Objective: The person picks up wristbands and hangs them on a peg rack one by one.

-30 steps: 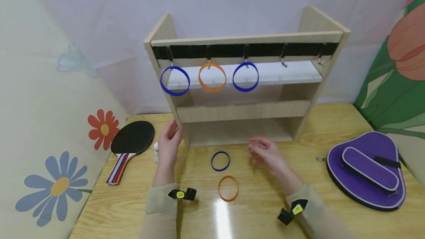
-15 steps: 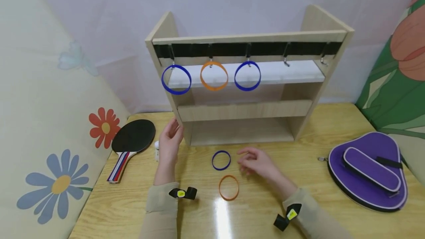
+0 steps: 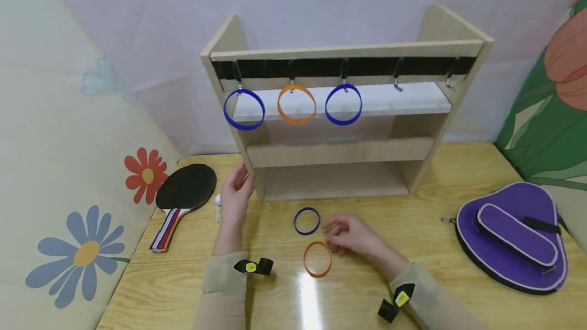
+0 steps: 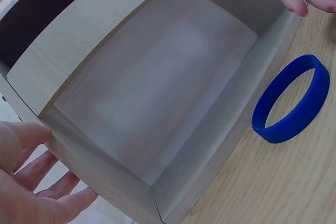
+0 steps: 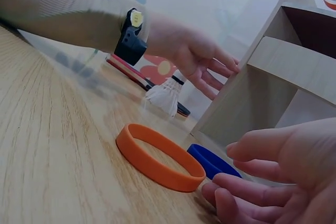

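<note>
My left hand touches the left side panel of a small wooden shelf unit with its fingertips; its fingers are loosely extended in the left wrist view. Low over the table, my right hand has relaxed, slightly bent fingers with nothing between them. Just left of those fingers lie a blue silicone wristband and, nearer to me, an orange wristband. From hooks along the shelf's black strip hang a blue wristband, an orange wristband and another blue wristband. Two hooks to their right are bare.
A black table tennis bat lies at the left, with a white shuttlecock between it and my left hand. On the right rests a purple bat case with a zipped pocket. Flower-printed panels stand at both sides of the wooden table.
My right hand has moved left and towards me, from the shelf's front edge to beside the two loose wristbands. The left hand stays at the side panel.
</note>
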A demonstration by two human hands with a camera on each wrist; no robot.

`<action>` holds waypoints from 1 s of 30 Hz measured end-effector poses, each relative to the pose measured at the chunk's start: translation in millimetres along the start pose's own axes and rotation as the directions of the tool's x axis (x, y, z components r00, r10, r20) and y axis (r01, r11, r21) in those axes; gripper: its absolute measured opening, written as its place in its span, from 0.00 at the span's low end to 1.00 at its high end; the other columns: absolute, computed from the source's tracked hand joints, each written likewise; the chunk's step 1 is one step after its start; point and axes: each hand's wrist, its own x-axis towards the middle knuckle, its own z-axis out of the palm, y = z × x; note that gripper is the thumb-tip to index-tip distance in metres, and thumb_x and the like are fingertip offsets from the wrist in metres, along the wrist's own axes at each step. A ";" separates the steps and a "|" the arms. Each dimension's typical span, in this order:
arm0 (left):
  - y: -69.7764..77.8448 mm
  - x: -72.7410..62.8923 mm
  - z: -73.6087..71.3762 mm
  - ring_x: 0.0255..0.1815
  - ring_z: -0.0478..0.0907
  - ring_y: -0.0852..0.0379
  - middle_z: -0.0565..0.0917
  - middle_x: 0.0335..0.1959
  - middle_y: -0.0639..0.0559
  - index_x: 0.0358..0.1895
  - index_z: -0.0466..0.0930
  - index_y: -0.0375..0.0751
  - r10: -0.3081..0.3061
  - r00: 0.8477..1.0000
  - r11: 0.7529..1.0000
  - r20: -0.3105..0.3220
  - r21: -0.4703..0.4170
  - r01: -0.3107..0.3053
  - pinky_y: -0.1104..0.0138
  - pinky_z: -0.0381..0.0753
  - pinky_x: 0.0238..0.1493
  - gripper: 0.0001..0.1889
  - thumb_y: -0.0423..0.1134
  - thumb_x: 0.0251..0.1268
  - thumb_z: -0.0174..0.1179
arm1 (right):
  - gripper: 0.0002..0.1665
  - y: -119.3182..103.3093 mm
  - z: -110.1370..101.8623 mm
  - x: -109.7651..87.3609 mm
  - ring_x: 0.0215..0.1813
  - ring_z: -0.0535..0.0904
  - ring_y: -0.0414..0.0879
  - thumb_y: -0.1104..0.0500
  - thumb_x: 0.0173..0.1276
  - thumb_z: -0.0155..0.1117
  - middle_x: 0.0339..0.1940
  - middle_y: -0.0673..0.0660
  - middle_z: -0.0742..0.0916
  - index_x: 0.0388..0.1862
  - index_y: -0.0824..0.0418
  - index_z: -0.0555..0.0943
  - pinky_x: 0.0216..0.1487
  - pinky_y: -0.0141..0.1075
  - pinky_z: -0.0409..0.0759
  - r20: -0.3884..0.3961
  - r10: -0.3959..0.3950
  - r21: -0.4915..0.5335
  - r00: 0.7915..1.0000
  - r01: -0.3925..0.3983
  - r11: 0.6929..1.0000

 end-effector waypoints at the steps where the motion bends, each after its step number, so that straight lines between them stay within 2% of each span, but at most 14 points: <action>1: 0.3 0.3 0.5 0.70 0.70 0.54 0.71 0.72 0.46 0.74 0.64 0.45 -0.002 1.000 1.000 -0.002 -0.001 0.002 0.58 0.73 0.69 0.26 0.37 0.76 0.53 | 0.19 0.0 0.3 -0.1 0.29 0.81 0.43 0.68 0.64 0.65 0.33 0.61 0.88 0.54 0.71 0.78 0.26 0.32 0.82 0.007 0.008 0.001 1.000 -0.008 1.000; 7: 2.1 1.4 1.7 0.70 0.69 0.54 0.71 0.72 0.47 0.74 0.64 0.46 -0.005 1.000 1.000 0.004 -0.009 0.005 0.60 0.73 0.69 0.26 0.38 0.76 0.53 | 0.18 -0.4 1.4 -0.3 0.29 0.81 0.43 0.69 0.63 0.65 0.32 0.59 0.88 0.52 0.70 0.79 0.26 0.33 0.82 0.007 0.009 -0.034 1.000 -0.009 0.999; 14: 4.9 1.4 0.9 0.71 0.68 0.54 0.70 0.73 0.47 0.75 0.64 0.46 -0.016 1.000 1.000 0.014 -0.007 0.016 0.60 0.72 0.70 0.26 0.38 0.76 0.53 | 0.16 1.5 4.0 1.2 0.25 0.78 0.41 0.68 0.62 0.66 0.30 0.55 0.87 0.50 0.68 0.80 0.22 0.29 0.78 0.000 -0.016 -0.108 1.000 0.016 0.994; 20: 1.3 0.7 -1.0 0.72 0.67 0.53 0.68 0.74 0.47 0.76 0.62 0.45 -0.033 0.999 0.999 0.012 0.008 0.032 0.58 0.70 0.71 0.27 0.37 0.76 0.52 | 0.16 3.4 7.5 1.6 0.21 0.75 0.40 0.68 0.60 0.70 0.28 0.53 0.86 0.48 0.67 0.81 0.19 0.28 0.76 -0.011 -0.024 -0.154 1.000 0.022 0.988; 30: -2.0 -0.6 -1.7 0.71 0.68 0.52 0.69 0.73 0.46 0.75 0.63 0.45 -0.009 1.000 1.000 0.019 0.026 0.008 0.55 0.71 0.70 0.26 0.39 0.77 0.52 | 0.19 2.4 12.0 -0.5 0.22 0.75 0.38 0.66 0.56 0.73 0.26 0.50 0.85 0.47 0.66 0.82 0.20 0.26 0.74 -0.019 -0.062 -0.249 0.998 0.055 0.967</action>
